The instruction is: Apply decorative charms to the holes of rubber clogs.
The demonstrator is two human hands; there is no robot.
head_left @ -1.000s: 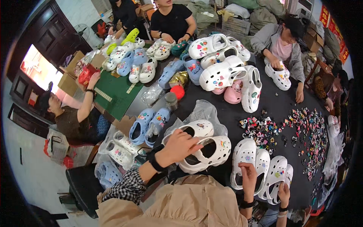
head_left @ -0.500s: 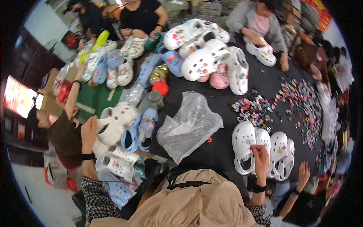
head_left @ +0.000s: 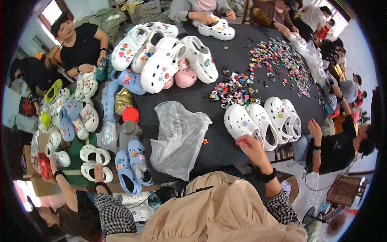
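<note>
My left hand (head_left: pixel 99 174) is closed at the lower clog of a white pair (head_left: pixel 95 155) on a green surface; the clogs partly hide its fingers. Beside them lie blue clogs with charms (head_left: pixel 128 173). My right hand (head_left: pixel 252 149) is at the heel end of the leftmost white clog (head_left: pixel 239 122), fingers curled together. Anything between them is too small to make out. To the right of that clog stand its mate (head_left: pixel 262 124) and another white pair (head_left: pixel 279 117), all with charms on the uppers. Loose shoe charms (head_left: pixel 238 89) lie just beyond.
A clear plastic bag (head_left: pixel 177 135) lies mid-table beside a small red charm (head_left: pixel 205 141). Decorated clogs (head_left: pixel 163 66) are piled behind it, near a red-lidded jar (head_left: pixel 130 114). More charms (head_left: pixel 282 64) spread over the black table (head_left: pixel 229 52). Several people sit around.
My view has swung, so the table things appear farther left. My left hand and the white pair are now left of the blue clogs. My right hand is closer to the leftmost white clog's heel.
</note>
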